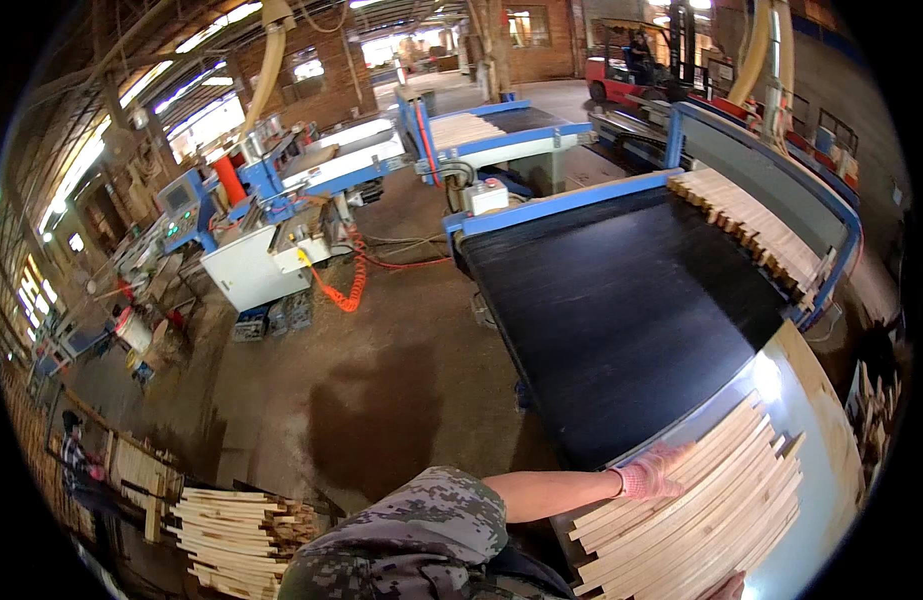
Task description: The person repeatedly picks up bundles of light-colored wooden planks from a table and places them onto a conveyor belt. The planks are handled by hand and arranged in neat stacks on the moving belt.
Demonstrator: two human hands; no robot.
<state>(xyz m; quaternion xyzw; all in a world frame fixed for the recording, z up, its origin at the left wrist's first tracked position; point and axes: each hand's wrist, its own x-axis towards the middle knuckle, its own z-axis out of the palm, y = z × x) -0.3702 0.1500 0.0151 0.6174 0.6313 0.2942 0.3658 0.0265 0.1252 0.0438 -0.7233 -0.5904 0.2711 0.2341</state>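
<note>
My left hand (649,474), in a pink work glove, lies flat on the near end of a row of pale wooden slats (701,505). The slats lie side by side on a shiny metal table (821,400) at the end of a wide black conveyor belt (611,300). At the bottom edge only a sliver of my right hand (729,587) shows, touching the slats' lower side; its fingers are out of view. More slats (756,232) lie in a row along the belt's far right edge.
A stack of slats (236,535) sits on the floor at lower left, with a person (78,470) beside it. Blue and white woodworking machines (271,215) stand beyond a bare concrete floor. A red forklift (636,65) is at the back.
</note>
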